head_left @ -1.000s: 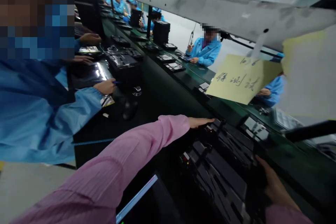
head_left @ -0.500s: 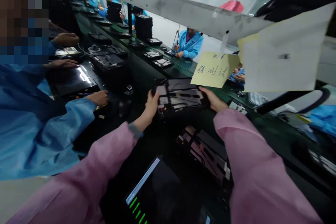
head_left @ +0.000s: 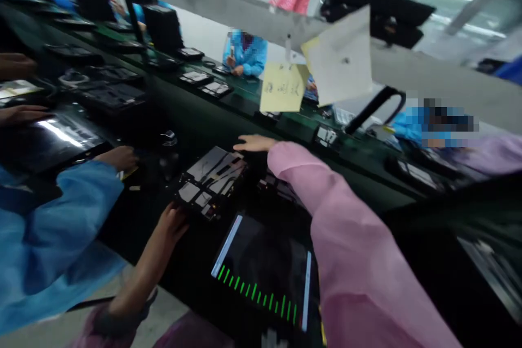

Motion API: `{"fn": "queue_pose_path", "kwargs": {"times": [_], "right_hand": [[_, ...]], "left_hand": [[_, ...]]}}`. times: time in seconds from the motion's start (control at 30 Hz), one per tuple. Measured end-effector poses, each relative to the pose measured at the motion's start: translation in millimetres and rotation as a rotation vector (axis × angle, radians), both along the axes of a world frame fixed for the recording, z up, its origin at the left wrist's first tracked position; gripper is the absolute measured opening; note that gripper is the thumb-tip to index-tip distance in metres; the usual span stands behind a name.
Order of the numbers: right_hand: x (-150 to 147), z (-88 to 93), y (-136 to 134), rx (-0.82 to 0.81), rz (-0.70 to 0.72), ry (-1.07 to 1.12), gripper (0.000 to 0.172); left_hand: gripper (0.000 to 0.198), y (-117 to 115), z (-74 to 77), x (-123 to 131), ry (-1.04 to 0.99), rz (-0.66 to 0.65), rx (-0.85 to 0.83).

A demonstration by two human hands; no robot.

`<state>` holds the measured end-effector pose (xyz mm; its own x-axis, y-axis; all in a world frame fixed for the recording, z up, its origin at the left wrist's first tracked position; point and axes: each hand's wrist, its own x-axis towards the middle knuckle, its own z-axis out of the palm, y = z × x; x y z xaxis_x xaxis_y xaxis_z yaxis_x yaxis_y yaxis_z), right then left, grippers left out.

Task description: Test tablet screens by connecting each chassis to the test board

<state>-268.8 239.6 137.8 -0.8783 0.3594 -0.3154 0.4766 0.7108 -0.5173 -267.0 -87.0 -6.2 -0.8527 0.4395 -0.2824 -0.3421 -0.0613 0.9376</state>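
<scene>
A flat, opened electronic device (head_left: 212, 179) with grey panels and dark cables inside lies on the dark bench, its inner side up. My left hand (head_left: 173, 223) is at its near left edge, fingers loosely bent; whether they still touch it I cannot tell. Beyond the far right corner, my right hand (head_left: 255, 143) is stretched out with its fingers apart and nothing in them. Close in front of me is a lit screen (head_left: 261, 266) showing a row of green bars. A second opened device (head_left: 279, 187) sits partly hidden under my right forearm.
To the left, a co-worker's hand (head_left: 122, 159) rests near a glossy panel (head_left: 61, 133). A dark mouse-like object (head_left: 168, 138) lies behind my device. Paper notes (head_left: 283, 87) hang from a metal beam (head_left: 244, 2). Other opened devices (head_left: 215, 88) line the green bench beyond.
The device I held up in both hands has come down to the left onto the bench and turned. My right hand has let go of it, and my view has shifted right.
</scene>
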Motion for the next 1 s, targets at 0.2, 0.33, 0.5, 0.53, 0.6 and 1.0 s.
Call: {"fn": "queue_pose_path", "kwargs": {"times": [0.2,0.33,0.5,0.53,0.6,1.0], "right_hand": [[148.5,52.0,-50.4,0.429,0.147,0.231,0.03],[272.4,14.1,-156.1,0.435,-0.004,0.307,0.023],[330.9,-93.9,-272.8,0.437,-0.391,0.497,0.03],[329.9,-111.1,-286.1,0.449,-0.416,0.523,0.031],[321.8,-135.7,-302.8,0.468,-0.456,0.567,0.032],[316.1,-143.4,-305.7,0.55,-0.525,0.627,0.033]], "left_hand": [[0.054,-32.5,-21.8,37.9,0.236,-0.541,-0.302],[0.055,-8.4,-21.4,46.7,0.297,-0.649,-0.279],[0.053,10.9,-23.6,44.0,0.201,-0.615,-0.172],[0.052,10.7,-26.4,43.5,0.187,-0.606,-0.155],[0.049,8.8,-32.6,44.0,0.189,-0.585,-0.119],[0.036,4.8,-33.2,51.9,0.395,-0.505,-0.135]]}}
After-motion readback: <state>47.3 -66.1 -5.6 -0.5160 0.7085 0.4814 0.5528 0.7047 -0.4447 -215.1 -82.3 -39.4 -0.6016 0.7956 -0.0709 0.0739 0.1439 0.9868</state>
